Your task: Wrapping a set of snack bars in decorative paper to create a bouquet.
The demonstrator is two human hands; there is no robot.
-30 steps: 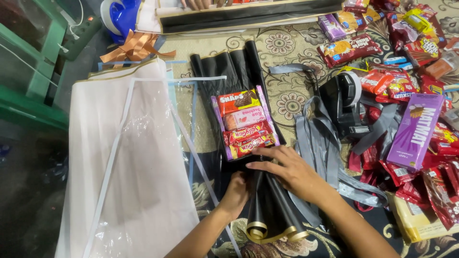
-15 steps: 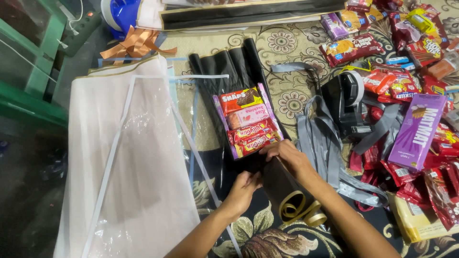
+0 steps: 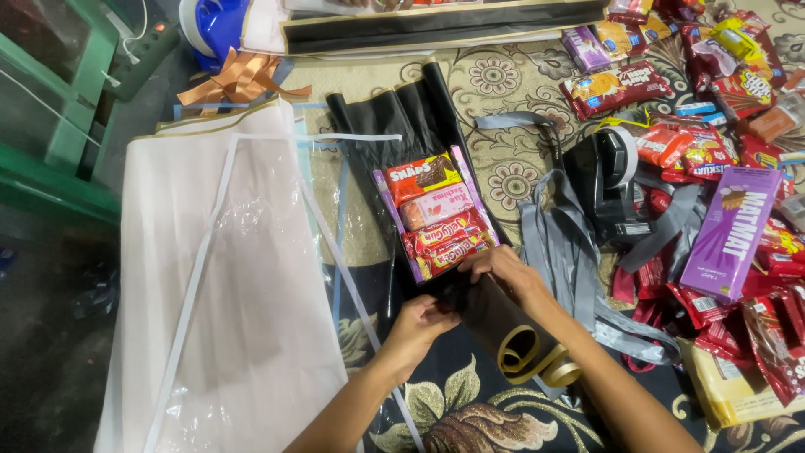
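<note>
**Black sheet rolled up toward the snack stack**

At the far left, an orange ribbon bow (image 3: 239, 80) is seen on the floor beside a blue-and-white object. Nearer, a large clear plastic sheet (image 3: 226, 335) with white edging is spread flat over the patterned carpet (image 3: 503, 84).

Toward the middle, the left hand (image 3: 423, 323) is held at the near edge of the black sheet (image 3: 402, 117), its fingers curled and pressed onto the material. Just beyond, a stack of snack packets (image 3: 436, 216), mostly red and pink, lies on that sheet, its long axis running from near-left to far-right.

The right hand (image 3: 503, 273) is laid over the rolled end (image 3: 516, 340) of the sheet, fingers bent around the roll. Compared with a second ago, the near end of the black sheet has been curled up: the gold-edged coil now lies nearer the packets, so the wrapping is judged to have begun from the near side. The roll's axis points near-right.

Further right, grey ribbon strips (image 3: 562, 243), a black tape dispenser (image 3: 608, 180), a purple box (image 3: 738, 231) and scattered red packets (image 3: 721, 151) are spread about.
</note>
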